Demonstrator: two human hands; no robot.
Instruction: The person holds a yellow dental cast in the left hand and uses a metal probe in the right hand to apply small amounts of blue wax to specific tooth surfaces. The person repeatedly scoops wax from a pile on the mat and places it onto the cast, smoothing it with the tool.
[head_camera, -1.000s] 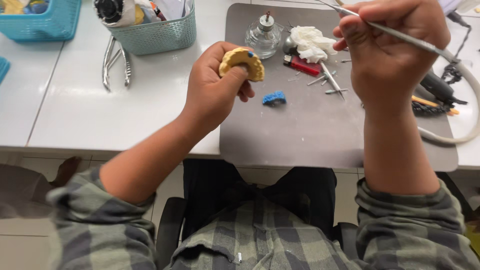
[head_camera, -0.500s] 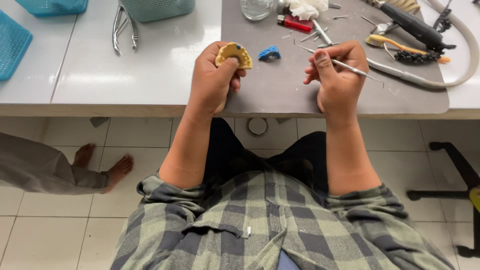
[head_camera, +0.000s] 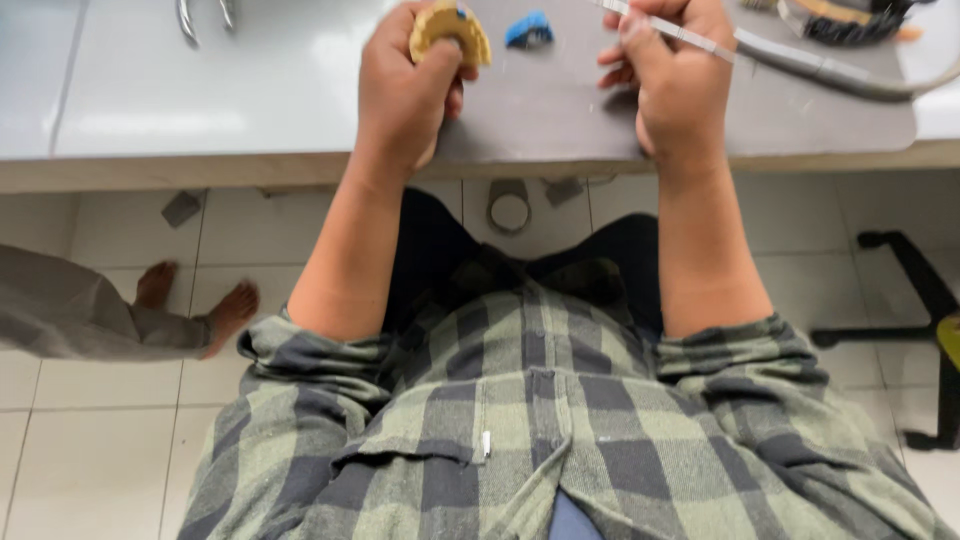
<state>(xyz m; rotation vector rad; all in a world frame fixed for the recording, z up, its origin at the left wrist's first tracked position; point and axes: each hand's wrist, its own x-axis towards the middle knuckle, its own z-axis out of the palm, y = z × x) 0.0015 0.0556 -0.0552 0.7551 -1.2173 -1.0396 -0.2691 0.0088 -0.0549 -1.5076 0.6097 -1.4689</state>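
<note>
View has dropped toward the lap since a second ago: bench now only a strip at the far edge, most tools out of frame, hands pulled nearer the bench's near edge. Work itself looks unchanged, same grips. Left hand (head_camera: 405, 95) grasps a yellow dental cast (head_camera: 452, 28), pinched at the fingertips, raised just over the grey mat (head_camera: 560, 110). Right hand (head_camera: 680, 85) is clenched around a thin metal handpiece (head_camera: 675, 30), pen-style, its grey hose (head_camera: 840, 75) trailing right across the mat. Tip points left toward the cast but sits apart from it, not touching. Blue wax piece (head_camera: 527, 28) lies on the mat between the two hands, just right of the cast. Someone else's bare feet (head_camera: 200, 305) on the tile floor, lower left.
</note>
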